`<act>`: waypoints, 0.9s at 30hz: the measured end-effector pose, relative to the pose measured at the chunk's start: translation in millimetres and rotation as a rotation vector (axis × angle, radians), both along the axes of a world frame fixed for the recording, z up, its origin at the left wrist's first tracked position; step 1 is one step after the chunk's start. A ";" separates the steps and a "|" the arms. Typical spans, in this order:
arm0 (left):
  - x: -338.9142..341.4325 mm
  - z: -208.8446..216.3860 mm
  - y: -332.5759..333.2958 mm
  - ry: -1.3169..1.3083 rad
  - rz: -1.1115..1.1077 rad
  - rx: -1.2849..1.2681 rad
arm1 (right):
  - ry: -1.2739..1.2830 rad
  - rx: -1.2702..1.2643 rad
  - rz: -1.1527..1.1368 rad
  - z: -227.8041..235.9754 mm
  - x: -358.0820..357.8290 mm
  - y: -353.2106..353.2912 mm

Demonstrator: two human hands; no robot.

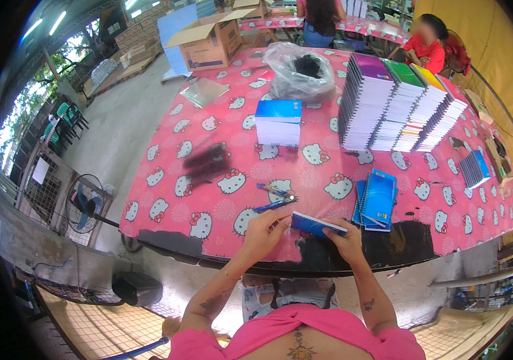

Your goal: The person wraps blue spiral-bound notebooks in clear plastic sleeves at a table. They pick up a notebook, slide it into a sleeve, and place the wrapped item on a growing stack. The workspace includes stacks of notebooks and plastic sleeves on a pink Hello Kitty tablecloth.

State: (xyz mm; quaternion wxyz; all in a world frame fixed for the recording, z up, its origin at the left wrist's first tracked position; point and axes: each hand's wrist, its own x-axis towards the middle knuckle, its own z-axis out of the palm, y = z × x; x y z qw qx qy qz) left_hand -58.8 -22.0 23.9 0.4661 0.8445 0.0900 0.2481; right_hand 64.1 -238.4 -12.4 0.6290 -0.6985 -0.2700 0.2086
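Note:
Above the table's near edge I hold a small blue notebook (315,225) nearly edge-on, its spiral-bound white side facing up. My right hand (346,241) is closed round its right end. At the notebook's left end, the fingers of my left hand (263,233) are pinched together; what they hold, if anything, is too small to make out. Just beyond my left hand lie a blue-handled tool (272,206) and some pens or slim tools (275,191). To the right of my right hand, several blue notebooks (378,199) rest in a loose, fanned pile.
A neat blue stack (278,123) stands mid-table. Tall stacks of spiral notebooks (369,105) rise at the back right. Behind sit a clear plastic bag (299,72) with black coils and an open carton (211,45). A loose black coil bundle (207,163) lies left. Two people are beyond.

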 end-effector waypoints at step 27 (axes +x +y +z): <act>0.1 -4.2 -5.6 -0.083 -0.037 0.101 | 0.006 0.115 0.070 -28.7 7.9 -3.2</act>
